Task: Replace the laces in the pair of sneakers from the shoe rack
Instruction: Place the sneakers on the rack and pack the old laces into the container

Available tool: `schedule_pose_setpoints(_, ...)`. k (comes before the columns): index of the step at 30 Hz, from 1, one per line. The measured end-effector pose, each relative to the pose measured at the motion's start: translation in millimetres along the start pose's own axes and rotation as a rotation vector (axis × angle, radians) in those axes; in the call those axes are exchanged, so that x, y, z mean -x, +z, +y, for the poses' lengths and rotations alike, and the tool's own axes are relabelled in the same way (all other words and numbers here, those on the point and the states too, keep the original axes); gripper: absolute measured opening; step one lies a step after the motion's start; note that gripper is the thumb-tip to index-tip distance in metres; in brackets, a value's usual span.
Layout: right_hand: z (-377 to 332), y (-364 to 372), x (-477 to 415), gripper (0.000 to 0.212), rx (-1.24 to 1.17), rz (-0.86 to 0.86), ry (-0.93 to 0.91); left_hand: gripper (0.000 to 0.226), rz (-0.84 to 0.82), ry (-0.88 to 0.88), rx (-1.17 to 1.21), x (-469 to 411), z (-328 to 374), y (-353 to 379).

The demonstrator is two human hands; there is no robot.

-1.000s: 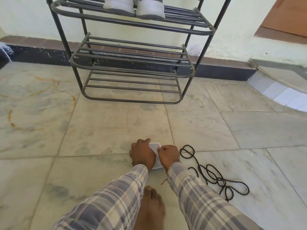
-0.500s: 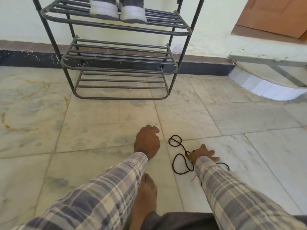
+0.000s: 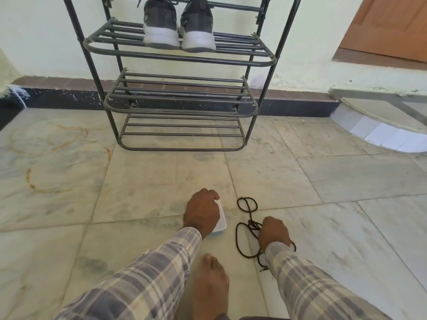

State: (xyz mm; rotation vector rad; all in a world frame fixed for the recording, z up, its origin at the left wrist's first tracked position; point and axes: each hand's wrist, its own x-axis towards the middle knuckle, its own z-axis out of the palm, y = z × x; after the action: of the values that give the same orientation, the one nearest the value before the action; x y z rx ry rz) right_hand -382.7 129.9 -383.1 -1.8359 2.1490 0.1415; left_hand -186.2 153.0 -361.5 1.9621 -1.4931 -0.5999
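A pair of dark sneakers (image 3: 179, 26) with white soles stands heels-out on the upper shelf of the black metal shoe rack (image 3: 180, 58). Loose black laces (image 3: 247, 204) lie coiled on the marble floor in front of me. My right hand (image 3: 273, 230) is down on the laces, fingers curled into the tangle. My left hand (image 3: 202, 211) grips a small white flat object (image 3: 220, 220) lying on the floor, just left of the laces.
The rack's two lower shelves (image 3: 182, 93) hold nothing. My bare foot (image 3: 211, 287) rests on the floor below my hands. A tiled curved step (image 3: 381, 132) and a wooden door (image 3: 390, 26) are at the right; the wall's dark skirting (image 3: 57, 98) runs behind the rack.
My right hand left the white object, moved right to the laces and curled onto them. My left hand stayed on the white object. The view tilted up, showing more of the sneakers.
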Motion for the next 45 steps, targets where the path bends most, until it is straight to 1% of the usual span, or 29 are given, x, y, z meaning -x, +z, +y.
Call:
schedule_pose_setpoints(2,-12,-17,-9,0.016,-0.197,0.040,-0.011,0.052,-0.093,-0.039,0.142,-3,3,-1)
schedule_pose_setpoints(3,-19,-30,-13,0.015,-0.296,0.054,-0.042,0.064,-0.176,-0.034,0.192,-7,5,1)
schedule_pose_setpoints(5,-38,-61,-19,0.010,-0.466,0.037,-0.180,0.089,-0.321,-0.003,0.265,-14,14,2)
schedule_pose_setpoints(6,-48,-77,-20,0.012,-0.540,0.004,-0.264,0.099,-0.370,0.012,0.320,-16,22,2)
schedule_pose_setpoints(8,-66,-104,-18,0.018,-0.659,-0.040,-0.387,0.112,-0.402,0.032,0.487,-19,36,1)
schedule_pose_setpoints(9,-73,-115,-15,0.016,-0.731,-0.049,-0.417,0.111,-0.398,0.025,0.595,-19,42,1)
schedule_pose_setpoints(10,-79,-124,-13,0.014,-0.820,-0.056,-0.437,0.102,-0.386,-0.008,0.697,-20,48,0)
schedule_pose_setpoints(11,-83,-131,-11,0.013,-0.905,-0.061,-0.443,0.088,-0.378,-0.046,0.769,-20,51,-1)
schedule_pose_setpoints(12,-86,-135,-10,0.013,-0.983,-0.070,-0.440,0.068,-0.374,-0.081,0.797,-19,54,-3)
schedule_pose_setpoints(14,-89,-141,-9,0.016,-1.100,-0.072,-0.414,0.026,-0.329,-0.128,0.760,-18,59,-11)
schedule_pose_setpoints(15,-89,-141,-9,0.019,-1.147,-0.059,-0.386,0.013,-0.277,-0.158,0.724,-20,57,-15)
schedule_pose_setpoints(16,-87,-140,-10,0.020,-1.185,-0.031,-0.350,0.016,-0.206,-0.196,0.713,-22,55,-21)
schedule_pose_setpoints(19,-80,-127,-13,0.020,-1.218,0.037,-0.245,0.028,-0.054,-0.273,0.840,-34,49,-37)
schedule_pose_setpoints(22,-82,-107,-7,0.016,-1.235,-0.024,-0.162,0.036,-0.031,-0.255,0.919,-38,58,-51)
schedule_pose_setpoints(24,-88,-98,-1,0.025,-1.300,-0.090,-0.101,0.036,-0.027,-0.240,0.989,-38,66,-57)
schedule_pose_setpoints(26,-93,-94,4,0.031,-1.361,-0.157,-0.079,0.035,-0.010,-0.250,1.083,-38,72,-60)
schedule_pose_setpoints(28,-97,-93,8,0.041,-1.300,-0.162,-0.122,0.033,0.031,-0.269,1.184,-40,74,-64)
schedule_pose_setpoints(29,-97,-93,8,0.048,-1.200,-0.127,-0.161,0.032,0.051,-0.270,1.235,-42,76,-67)
schedule_pose_setpoints(31,-95,-98,8,0.064,-0.963,0.000,-0.230,0.034,0.066,-0.265,1.299,-44,81,-74)
schedule_pose_setpoints(33,-94,-106,8,0.078,-0.853,0.100,-0.334,0.034,0.046,-0.244,1.338,-48,86,-80)
schedule_pose_setpoints(34,-96,-112,11,0.084,-0.859,0.092,-0.413,0.033,0.034,-0.224,1.343,-49,89,-83)
schedule_pose_setpoints(36,-105,-122,14,0.089,-0.930,-0.023,-0.556,0.031,0.029,-0.178,1.360,-52,98,-90)
schedule_pose_setpoints(37,-110,-123,15,0.083,-0.946,-0.071,-0.607,0.029,0.040,-0.170,1.378,-53,104,-92)
schedule_pose_setpoints(38,-114,-123,17,0.070,-0.949,-0.092,-0.642,0.029,0.053,-0.176,1.398,-54,110,-95)
schedule_pose_setpoints(40,-120,-121,16,0.034,-0.920,-0.104,-0.599,0.030,0.074,-0.182,1.442,-54,119,-101)
schedule_pose_setpoints(41,-119,-118,15,0.017,-0.913,-0.121,-0.547,0.030,0.083,-0.173,1.467,-54,121,-105)
schedule_pose_setpoints(42,-118,-116,16,0.002,-0.961,-0.172,-0.522,0.031,0.099,-0.170,1.488,-55,121,-111)
schedule_pose_setpoints(44,-113,-115,15,0.018,-1.143,-0.274,-0.452,0.029,0.150,-0.213,1.538,-56,114,-121)
schedule_pose_setpoints(45,-110,-117,15,0.022,-1.251,-0.315,-0.411,0.028,0.182,-0.252,1.575,-57,108,-123)
